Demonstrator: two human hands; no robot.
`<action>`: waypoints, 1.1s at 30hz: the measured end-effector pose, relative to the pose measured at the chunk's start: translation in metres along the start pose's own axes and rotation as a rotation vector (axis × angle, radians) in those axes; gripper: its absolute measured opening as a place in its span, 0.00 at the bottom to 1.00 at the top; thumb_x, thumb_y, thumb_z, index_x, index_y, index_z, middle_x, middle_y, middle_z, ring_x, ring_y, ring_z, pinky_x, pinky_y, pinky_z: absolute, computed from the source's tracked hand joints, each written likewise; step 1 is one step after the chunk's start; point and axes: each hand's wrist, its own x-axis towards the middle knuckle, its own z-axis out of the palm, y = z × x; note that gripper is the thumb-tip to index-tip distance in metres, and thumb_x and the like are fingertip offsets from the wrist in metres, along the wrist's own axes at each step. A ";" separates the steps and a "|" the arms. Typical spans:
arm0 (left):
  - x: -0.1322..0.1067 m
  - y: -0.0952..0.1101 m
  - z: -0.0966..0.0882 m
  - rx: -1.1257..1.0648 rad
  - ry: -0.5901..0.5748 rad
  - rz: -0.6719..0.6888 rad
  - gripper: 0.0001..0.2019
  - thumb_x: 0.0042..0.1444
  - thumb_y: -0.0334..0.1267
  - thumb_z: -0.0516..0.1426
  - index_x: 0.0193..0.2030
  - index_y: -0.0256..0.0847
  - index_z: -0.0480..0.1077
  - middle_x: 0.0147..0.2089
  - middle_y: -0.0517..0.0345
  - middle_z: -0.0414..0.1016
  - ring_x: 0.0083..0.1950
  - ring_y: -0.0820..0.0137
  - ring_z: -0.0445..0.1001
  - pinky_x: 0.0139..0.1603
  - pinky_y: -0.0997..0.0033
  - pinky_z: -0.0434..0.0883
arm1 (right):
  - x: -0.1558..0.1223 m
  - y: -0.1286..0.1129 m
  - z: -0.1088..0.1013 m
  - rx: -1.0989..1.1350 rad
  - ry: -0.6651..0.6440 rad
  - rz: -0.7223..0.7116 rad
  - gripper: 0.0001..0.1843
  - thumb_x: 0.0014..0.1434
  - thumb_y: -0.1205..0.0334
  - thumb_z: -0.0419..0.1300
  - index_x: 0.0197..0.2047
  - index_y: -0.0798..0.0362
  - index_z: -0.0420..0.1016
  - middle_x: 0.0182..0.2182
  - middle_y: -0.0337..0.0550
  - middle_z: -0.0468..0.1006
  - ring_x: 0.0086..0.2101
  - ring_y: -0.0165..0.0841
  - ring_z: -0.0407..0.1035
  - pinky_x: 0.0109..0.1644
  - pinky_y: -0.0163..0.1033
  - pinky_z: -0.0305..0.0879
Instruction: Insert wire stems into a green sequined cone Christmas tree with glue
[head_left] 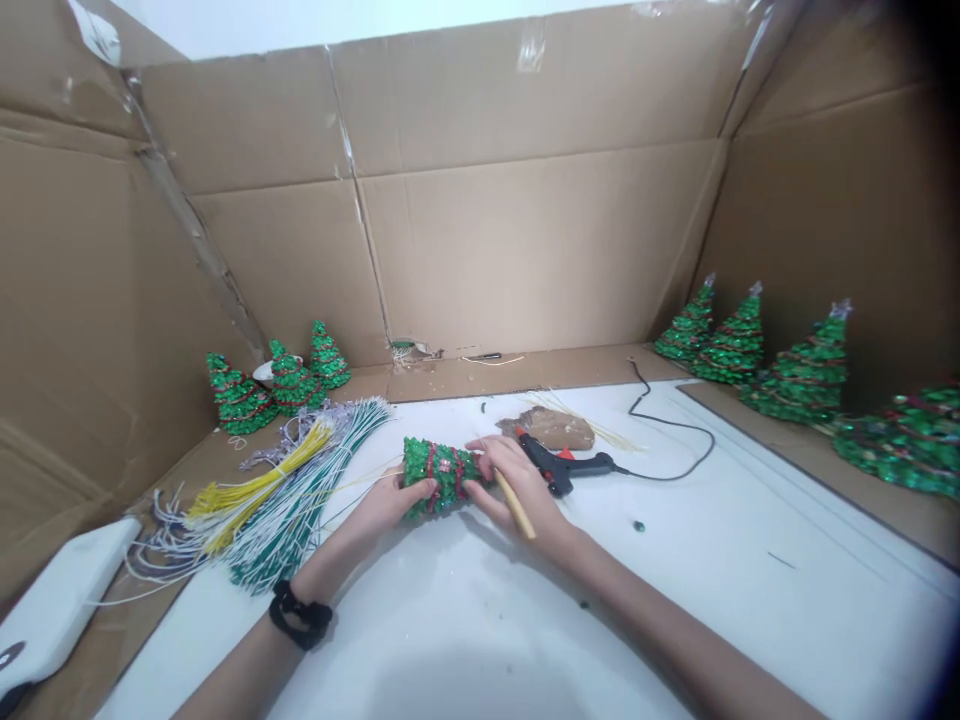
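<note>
We are sitting before tall walls of creased brown cardboard (540, 250), over a smooth white work surface (450, 630). A long, fanned bundle of white, yellow and teal strands (289, 510) is lying on our left, and a row of glittery green cone-shaped trees (806, 370) is standing along the right side. Our left hand (386, 505) is gripping the broad end of a green beaded tree with red trim (439, 475), which is lying sideways between both hands; our right hand (521, 490) is holding its narrow end, fingers drawn in around it. A black glue gun (555, 468) is resting just beyond (its dark cord is curling towards the back wall). A slim tan stick (517, 508) is slanting across our right hand.
</note>
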 end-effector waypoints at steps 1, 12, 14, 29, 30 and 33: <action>-0.001 0.001 0.001 0.000 -0.002 0.004 0.21 0.45 0.46 0.60 0.44 0.34 0.71 0.41 0.49 0.79 0.43 0.59 0.74 0.45 0.62 0.68 | -0.001 0.004 0.003 -0.009 -0.050 0.009 0.11 0.55 0.60 0.60 0.29 0.51 0.59 0.38 0.47 0.73 0.45 0.40 0.65 0.46 0.44 0.61; -0.003 0.002 0.005 0.016 0.022 0.013 0.18 0.45 0.43 0.61 0.41 0.33 0.71 0.38 0.51 0.78 0.39 0.63 0.74 0.42 0.67 0.68 | -0.007 0.025 0.018 -0.070 -0.179 0.093 0.19 0.50 0.54 0.67 0.36 0.51 0.61 0.46 0.50 0.73 0.45 0.42 0.68 0.45 0.44 0.63; -0.003 0.001 0.005 0.020 0.015 0.023 0.18 0.45 0.43 0.61 0.41 0.33 0.71 0.40 0.50 0.78 0.40 0.62 0.74 0.42 0.66 0.68 | -0.006 0.023 0.017 -0.074 -0.184 0.103 0.19 0.50 0.54 0.67 0.35 0.51 0.60 0.45 0.49 0.73 0.44 0.42 0.68 0.44 0.44 0.62; -0.003 0.020 -0.013 0.335 -0.035 0.064 0.22 0.51 0.54 0.55 0.40 0.35 0.74 0.39 0.52 0.79 0.42 0.59 0.73 0.43 0.67 0.67 | -0.008 0.014 0.012 0.014 0.163 0.206 0.08 0.63 0.61 0.45 0.38 0.52 0.63 0.37 0.44 0.71 0.39 0.36 0.65 0.43 0.42 0.61; -0.003 0.020 -0.013 0.357 -0.024 0.070 0.22 0.52 0.55 0.54 0.38 0.36 0.74 0.38 0.53 0.79 0.41 0.59 0.73 0.42 0.67 0.67 | -0.010 0.012 0.012 0.001 0.219 0.186 0.08 0.61 0.62 0.45 0.38 0.52 0.63 0.34 0.43 0.70 0.37 0.36 0.65 0.41 0.41 0.62; -0.002 0.018 -0.011 0.437 0.029 0.078 0.23 0.53 0.57 0.50 0.35 0.37 0.74 0.35 0.54 0.79 0.39 0.59 0.73 0.41 0.68 0.66 | -0.016 0.004 0.017 -0.056 0.259 0.015 0.04 0.56 0.67 0.48 0.31 0.51 0.61 0.26 0.39 0.67 0.29 0.34 0.62 0.33 0.38 0.60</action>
